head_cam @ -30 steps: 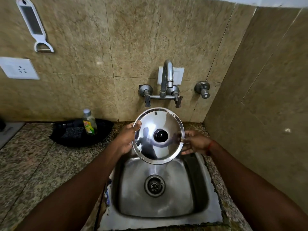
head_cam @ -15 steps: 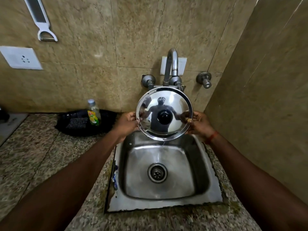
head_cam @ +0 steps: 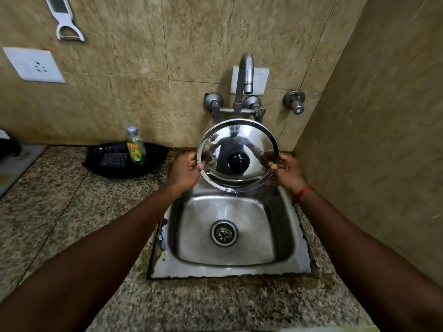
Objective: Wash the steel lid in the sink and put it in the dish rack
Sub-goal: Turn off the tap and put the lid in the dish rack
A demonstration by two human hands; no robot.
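A round steel lid (head_cam: 249, 142) with a black knob at its centre is held upright over the back of the steel sink (head_cam: 230, 271), its shiny face turned toward me. My left hand (head_cam: 185, 170) grips its left rim and my right hand (head_cam: 286, 172) grips its right rim. The lid sits just below the tap (head_cam: 245, 77), from which no water runs. No dish rack is in view.
A soap bottle (head_cam: 136, 146) stands in a black tray (head_cam: 153, 161) with a scrubber on the granite counter left of the sink. A tiled wall closes in on the right. A peeler (head_cam: 64, 17) and a socket (head_cam: 33, 64) are on the back wall.
The lid has been lifted from low over the sink and tilted upright toward me, under the tap. Both hands stayed on its rim.
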